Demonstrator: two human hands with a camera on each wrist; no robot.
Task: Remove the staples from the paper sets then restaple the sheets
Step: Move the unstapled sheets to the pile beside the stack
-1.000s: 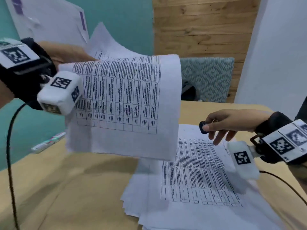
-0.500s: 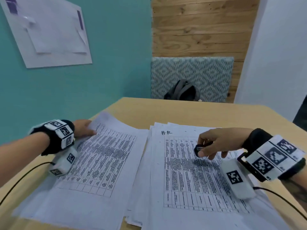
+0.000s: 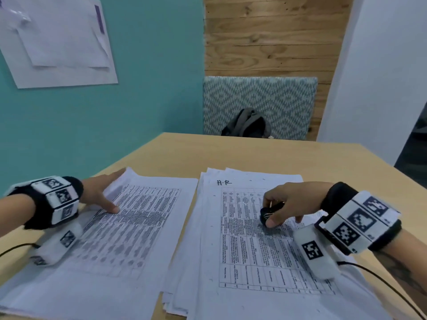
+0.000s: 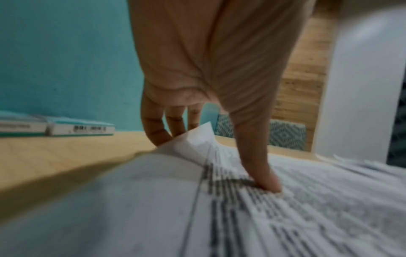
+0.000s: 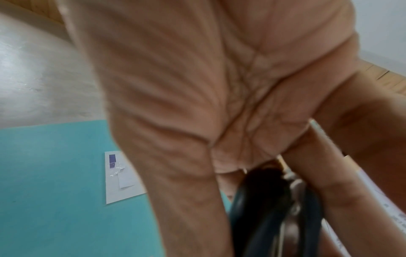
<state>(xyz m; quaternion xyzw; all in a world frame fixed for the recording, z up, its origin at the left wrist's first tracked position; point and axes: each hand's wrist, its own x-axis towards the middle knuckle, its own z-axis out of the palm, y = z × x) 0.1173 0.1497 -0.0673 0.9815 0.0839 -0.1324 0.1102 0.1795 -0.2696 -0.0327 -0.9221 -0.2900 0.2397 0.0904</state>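
Two printed paper sets lie side by side on the wooden table point(image 3: 265, 155). The left paper set point(image 3: 129, 239) is held at its far left corner by my left hand point(image 3: 108, 195). There the thumb point(image 4: 268, 182) presses on the top sheet, and the fingers point(image 4: 158, 132) sit behind the lifted corner. The right paper stack point(image 3: 249, 262), marked "H-R", lies under my right hand point(image 3: 272, 218). That hand pinches a dark staple remover point(image 3: 269, 213) just over the table print; the staple remover point(image 5: 274, 208) sits between thumb and fingers. I see no stapler.
Two teal-and-white boxes point(image 4: 79, 128) lie on the table against the teal wall, left of my left hand. A patterned chair point(image 3: 258, 105) with a grey backpack point(image 3: 247, 123) stands behind the far table edge. Cables point(image 3: 381, 280) trail from both wrists.
My left hand brought the raised paper set down flat onto the table at the left. My right hand dropped with the staple remover onto the right stack.
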